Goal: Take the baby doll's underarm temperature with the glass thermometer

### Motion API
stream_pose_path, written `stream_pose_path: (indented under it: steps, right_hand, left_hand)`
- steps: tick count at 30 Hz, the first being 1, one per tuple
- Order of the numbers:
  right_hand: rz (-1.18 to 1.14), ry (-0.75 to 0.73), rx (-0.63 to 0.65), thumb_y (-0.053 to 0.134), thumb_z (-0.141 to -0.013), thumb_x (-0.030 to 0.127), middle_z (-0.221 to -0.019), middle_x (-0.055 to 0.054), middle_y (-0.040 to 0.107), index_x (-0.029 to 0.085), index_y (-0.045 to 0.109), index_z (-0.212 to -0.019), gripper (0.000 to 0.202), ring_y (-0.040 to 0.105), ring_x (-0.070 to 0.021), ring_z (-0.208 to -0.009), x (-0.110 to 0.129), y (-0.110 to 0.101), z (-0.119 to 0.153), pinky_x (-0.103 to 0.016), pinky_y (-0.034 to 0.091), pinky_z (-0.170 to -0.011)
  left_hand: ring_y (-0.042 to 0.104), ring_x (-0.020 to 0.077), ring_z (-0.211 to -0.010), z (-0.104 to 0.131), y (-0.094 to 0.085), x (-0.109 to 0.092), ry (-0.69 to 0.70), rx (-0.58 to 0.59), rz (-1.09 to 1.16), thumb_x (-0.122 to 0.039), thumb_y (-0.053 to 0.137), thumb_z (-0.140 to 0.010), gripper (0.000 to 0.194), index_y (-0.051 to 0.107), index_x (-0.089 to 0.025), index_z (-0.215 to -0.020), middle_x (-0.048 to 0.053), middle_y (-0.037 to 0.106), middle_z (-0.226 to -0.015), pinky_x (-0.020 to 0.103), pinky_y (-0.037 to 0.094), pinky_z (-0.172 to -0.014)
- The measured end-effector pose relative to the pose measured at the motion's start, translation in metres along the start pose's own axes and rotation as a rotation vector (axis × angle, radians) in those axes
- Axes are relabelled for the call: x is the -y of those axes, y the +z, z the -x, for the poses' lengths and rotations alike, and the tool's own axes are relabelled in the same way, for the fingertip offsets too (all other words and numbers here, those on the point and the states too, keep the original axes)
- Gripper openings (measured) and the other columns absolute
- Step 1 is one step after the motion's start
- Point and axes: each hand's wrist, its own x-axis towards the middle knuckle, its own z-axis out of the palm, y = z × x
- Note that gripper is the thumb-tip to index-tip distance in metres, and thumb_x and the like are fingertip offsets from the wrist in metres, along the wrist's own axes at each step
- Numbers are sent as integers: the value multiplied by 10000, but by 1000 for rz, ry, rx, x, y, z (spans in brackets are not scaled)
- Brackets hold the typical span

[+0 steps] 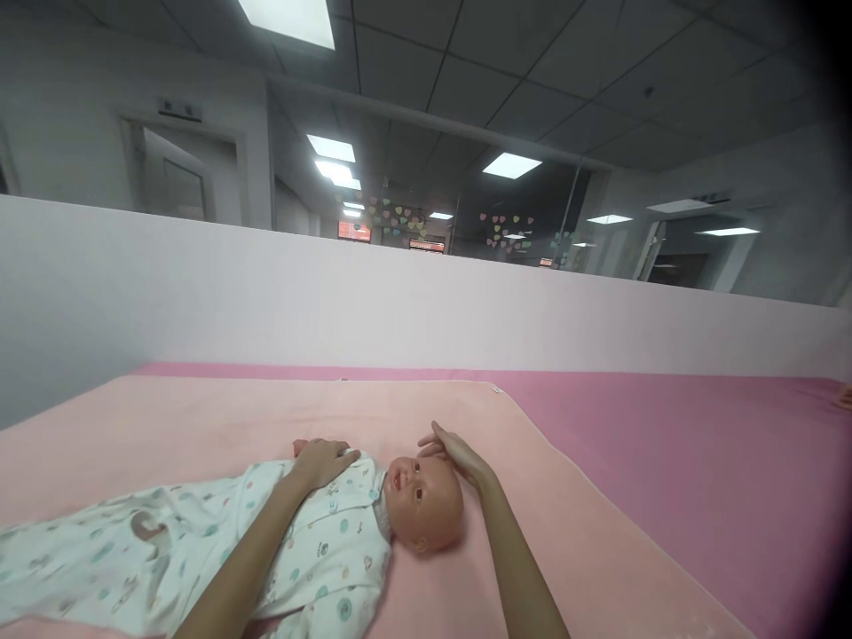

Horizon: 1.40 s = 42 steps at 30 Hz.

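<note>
A baby doll [431, 510] lies on its back on a peach-coloured mat [546, 532], its bald head to the right and its legs towards the left edge. It wears a white suit [346, 550] with a print of small coloured figures. My left hand [324, 463] rests with fingers stretched out on the doll's far shoulder and upper arm; the doll's small hand shows just beyond it. Beside the far side of the doll's head is my right hand [456, 453], fingers extended and slightly curved. Whether its palm touches the head is hidden.
Pink padding [652, 444] extends under and to the right of the mat. A white low wall [399, 306] runs along the back. Beyond it are a glass partition with heart-shaped stickers, doorways and lit ceiling panels [511, 165]. Something orange-brown [844, 397] shows at the right edge.
</note>
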Motion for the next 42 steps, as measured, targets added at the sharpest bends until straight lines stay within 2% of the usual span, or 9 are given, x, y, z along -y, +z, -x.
stream_pose_path:
  steps: [3,6,14,20,25,30,34,39,42]
  right_hand:
    - [-334,96,95,375,-743,683,-803,-97,658,117,610,-801,615,623,-197,-812,-21,7,12,-320,449,-800]
    - [-515,224,140,314,-736,721,-891,-114,665,137,612,-881,672,624,-237,-871,-23,19,30,-374,454,-810]
    - [-638,398,193,285,-750,707,-979,-159,648,106,585,-1025,726,617,-272,-923,-21,25,38,-422,438,-843]
    - [-800,276,164,344,-755,682,-1080,-120,621,164,498,-1172,683,605,-254,-965,-31,22,34,-420,421,-877]
    - [-725,395,302,345,-744,687,-1016,-187,636,67,566,-1075,737,604,-287,-957,-35,18,31,-426,408,-896]
    - [-737,398,356,388,-738,666,-981,-184,646,67,582,-1031,694,602,-304,-951,-46,14,22,-465,403,-890]
    - [-801,308,277,463,-721,636,-1001,-142,646,135,573,-1042,605,600,-303,-953,-56,15,16,-489,411,-869]
    - [-915,145,-23,563,-718,522,-1047,-59,631,208,571,-1003,424,581,-240,-990,-67,19,5,-420,420,-897]
    - [-912,107,-43,573,-718,497,-1117,-65,601,198,569,-1037,437,570,-245,-1011,-69,20,6,-417,416,-902]
  left_hand:
    - [561,271,-969,-3,-2,1,35,76,28,-622,214,-809,605,639,-234,-992,81,651,-1037,384,333,-860]
    - [518,271,-1055,-5,-2,3,69,141,53,-665,205,-788,651,597,-241,-1088,76,605,-1140,408,273,-938]
    - [454,274,-1142,-6,0,3,57,179,62,-660,270,-768,663,537,-213,-1179,96,554,-1213,422,207,-990]
    - [494,282,-1082,-5,0,2,65,154,44,-660,271,-765,641,574,-218,-1117,99,593,-1153,426,236,-965]
    - [487,271,-1094,-6,3,4,65,160,37,-638,263,-772,632,561,-212,-1132,97,583,-1168,414,246,-964]
    - [483,274,-1102,-7,3,5,58,160,28,-644,259,-766,637,552,-226,-1148,83,579,-1179,413,238,-974]
    - [480,284,-1100,-6,2,4,58,157,26,-678,250,-756,675,551,-224,-1154,80,576,-1184,414,248,-966]
    - [471,297,-1099,-6,1,4,53,153,33,-704,251,-745,701,562,-218,-1142,83,577,-1180,423,245,-966]
    - [481,290,-1083,-6,1,4,63,156,46,-692,260,-749,675,565,-230,-1134,77,582,-1170,422,246,-964]
